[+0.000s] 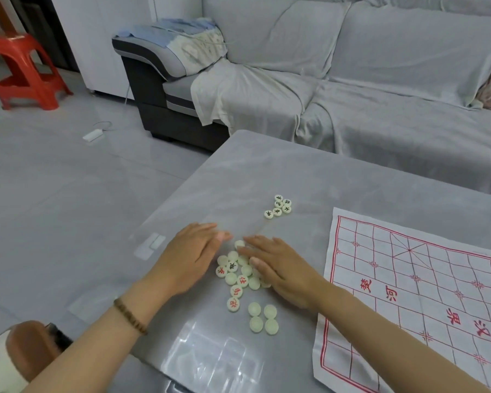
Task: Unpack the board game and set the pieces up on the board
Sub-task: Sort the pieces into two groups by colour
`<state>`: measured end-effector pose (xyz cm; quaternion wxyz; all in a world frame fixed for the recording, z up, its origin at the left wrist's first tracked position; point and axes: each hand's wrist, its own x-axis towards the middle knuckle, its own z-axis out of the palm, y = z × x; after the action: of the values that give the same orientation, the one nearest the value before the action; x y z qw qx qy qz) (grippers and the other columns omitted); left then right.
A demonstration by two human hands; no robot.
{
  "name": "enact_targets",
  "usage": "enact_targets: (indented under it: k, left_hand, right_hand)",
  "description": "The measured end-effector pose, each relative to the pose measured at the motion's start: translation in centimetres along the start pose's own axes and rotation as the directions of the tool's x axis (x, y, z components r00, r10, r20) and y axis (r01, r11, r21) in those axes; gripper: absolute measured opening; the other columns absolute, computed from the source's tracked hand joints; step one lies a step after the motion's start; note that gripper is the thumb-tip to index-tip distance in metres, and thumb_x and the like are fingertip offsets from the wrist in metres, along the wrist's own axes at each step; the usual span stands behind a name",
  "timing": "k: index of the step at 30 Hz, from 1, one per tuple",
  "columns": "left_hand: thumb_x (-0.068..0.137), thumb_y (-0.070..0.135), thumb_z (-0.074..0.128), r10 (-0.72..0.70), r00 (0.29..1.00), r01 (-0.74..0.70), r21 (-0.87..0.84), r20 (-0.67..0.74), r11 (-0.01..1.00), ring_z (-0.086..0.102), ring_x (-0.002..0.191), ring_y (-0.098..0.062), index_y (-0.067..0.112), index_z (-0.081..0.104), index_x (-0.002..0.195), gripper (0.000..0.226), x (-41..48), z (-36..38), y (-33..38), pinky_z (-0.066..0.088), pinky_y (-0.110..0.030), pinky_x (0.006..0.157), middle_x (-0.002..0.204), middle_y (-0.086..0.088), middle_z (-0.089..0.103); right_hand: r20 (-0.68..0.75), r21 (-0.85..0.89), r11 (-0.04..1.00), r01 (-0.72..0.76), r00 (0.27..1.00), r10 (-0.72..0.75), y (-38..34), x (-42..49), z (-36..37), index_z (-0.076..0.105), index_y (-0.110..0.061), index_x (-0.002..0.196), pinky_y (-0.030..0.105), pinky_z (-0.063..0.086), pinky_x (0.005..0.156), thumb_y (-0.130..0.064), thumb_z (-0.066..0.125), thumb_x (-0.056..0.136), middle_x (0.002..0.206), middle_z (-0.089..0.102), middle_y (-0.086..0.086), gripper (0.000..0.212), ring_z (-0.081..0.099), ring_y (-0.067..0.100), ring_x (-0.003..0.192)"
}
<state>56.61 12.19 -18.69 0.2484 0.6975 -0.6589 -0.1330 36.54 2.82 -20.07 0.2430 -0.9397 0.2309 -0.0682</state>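
A pile of round cream game pieces (240,275) with red and black characters lies on the grey table (267,171). My left hand (187,256) rests flat on the pile's left side, fingers spread, holding nothing. Flat over the pile's right side lies my right hand (281,268), partly covering some pieces. A small cluster of black-character pieces (279,206) sits farther back. Several blank-side pieces (262,318) lie nearer me. The white cloth board (414,293) with red grid lines is spread at the right, with no pieces on it.
A grey covered sofa (352,80) stands behind the table. A red plastic stool (23,72) is at the far left on the tiled floor. A brown object (31,347) sits at the lower left near my left forearm.
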Motion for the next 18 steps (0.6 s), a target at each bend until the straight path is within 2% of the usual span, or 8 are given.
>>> enact_targets:
  k: [2, 4, 6, 8, 11, 13, 15, 18]
  left_hand:
    - [0.087, 0.059, 0.000, 0.062, 0.996, -0.066, 0.061, 0.061, 0.996, 0.027, 0.132, 0.008, 0.034, 0.056, 0.126, 0.072, -1.6, -0.1, 0.5, 0.006, -0.012, 0.110, 0.132, 0.023, 0.051]
    - [0.086, 0.063, -0.008, 0.119, 0.989, -0.129, 0.115, 0.086, 0.985, 0.022, 0.131, 0.011, 0.032, 0.056, 0.128, 0.082, -2.9, 0.2, 0.9, -0.001, -0.010, 0.109, 0.134, 0.024, 0.048]
    - [0.088, 0.062, -0.009, 0.137, 0.989, -0.145, 0.159, 0.059, 0.977, 0.028, 0.133, 0.003, 0.029, 0.059, 0.125, 0.084, -3.6, 0.5, 1.1, 0.000, -0.014, 0.111, 0.132, 0.021, 0.052]
    - [0.093, 0.056, -0.002, 0.135, 0.990, -0.141, 0.212, 0.040, 0.967, 0.038, 0.131, -0.007, 0.027, 0.063, 0.120, 0.076, -3.9, 0.7, 0.9, 0.005, -0.018, 0.111, 0.126, 0.015, 0.058]
    - [0.097, 0.051, 0.002, 0.136, 0.990, -0.138, 0.274, 0.027, 0.952, 0.045, 0.127, -0.013, 0.027, 0.066, 0.117, 0.071, -4.2, 1.0, 0.7, 0.009, -0.022, 0.110, 0.123, 0.011, 0.060]
    - [0.093, 0.056, -0.004, 0.124, 0.992, -0.128, 0.282, 0.032, 0.951, 0.039, 0.132, -0.013, 0.028, 0.063, 0.121, 0.078, -4.2, 1.0, 0.8, 0.004, -0.021, 0.110, 0.131, 0.011, 0.055]
    - [0.085, 0.062, -0.015, 0.083, 0.995, -0.097, 0.265, 0.061, 0.959, 0.026, 0.138, -0.010, 0.032, 0.055, 0.130, 0.088, -3.9, 1.1, 0.8, -0.002, -0.020, 0.111, 0.141, 0.014, 0.044]
    - [0.077, 0.067, -0.020, 0.011, 0.993, -0.038, 0.232, 0.114, 0.972, 0.014, 0.142, -0.007, 0.034, 0.039, 0.140, 0.092, -2.4, 1.0, 0.9, -0.003, -0.024, 0.113, 0.147, 0.017, 0.034]
  right_hand:
    - [0.050, -0.026, 1.000, -0.014, 0.999, 0.016, -0.6, 0.1, 0.6, 0.023, -0.031, 0.147, 0.026, -0.002, 0.116, -0.038, 0.018, 0.101, 0.155, 0.015, -0.014, 0.046, 0.005, 0.001, 0.143]
    - [0.068, -0.050, 0.999, -0.018, 0.997, 0.022, -0.7, -0.1, 1.0, 0.018, -0.034, 0.147, 0.025, -0.007, 0.115, -0.039, 0.017, 0.101, 0.156, 0.011, -0.016, 0.047, 0.001, 0.000, 0.143]
    - [0.078, -0.072, 0.997, -0.021, 0.997, 0.027, -0.7, -0.2, 1.3, 0.019, -0.038, 0.146, 0.023, -0.011, 0.113, -0.042, 0.015, 0.100, 0.155, 0.008, -0.018, 0.047, -0.002, 0.000, 0.143]
    - [0.081, -0.111, 0.994, -0.020, 0.996, 0.029, -0.7, -0.4, 1.4, 0.017, -0.040, 0.146, 0.020, -0.015, 0.111, -0.051, 0.007, 0.094, 0.155, 0.006, -0.020, 0.054, -0.004, -0.001, 0.142]
    - [0.059, -0.147, 0.989, -0.016, 0.998, 0.025, -0.6, -0.7, 1.5, 0.015, -0.041, 0.146, 0.014, -0.020, 0.106, -0.057, -0.001, 0.088, 0.155, 0.005, -0.021, 0.063, -0.005, -0.002, 0.142]
    - [0.042, -0.147, 0.989, -0.037, 0.998, 0.043, -0.4, -1.2, 1.3, 0.014, -0.040, 0.146, 0.014, -0.020, 0.106, -0.058, -0.001, 0.088, 0.155, 0.005, -0.021, 0.063, -0.005, -0.002, 0.142]
    - [0.034, -0.151, 0.987, -0.056, 0.998, 0.061, -0.2, -2.0, 1.2, 0.011, -0.039, 0.147, 0.014, -0.021, 0.107, -0.058, -0.004, 0.086, 0.155, 0.003, -0.021, 0.066, -0.007, -0.003, 0.142]
    - [0.053, -0.145, 0.988, -0.054, 0.997, 0.062, -0.6, -3.4, 1.2, 0.006, -0.039, 0.147, 0.015, -0.021, 0.107, -0.058, -0.004, 0.084, 0.154, -0.002, -0.022, 0.067, -0.012, -0.005, 0.140]
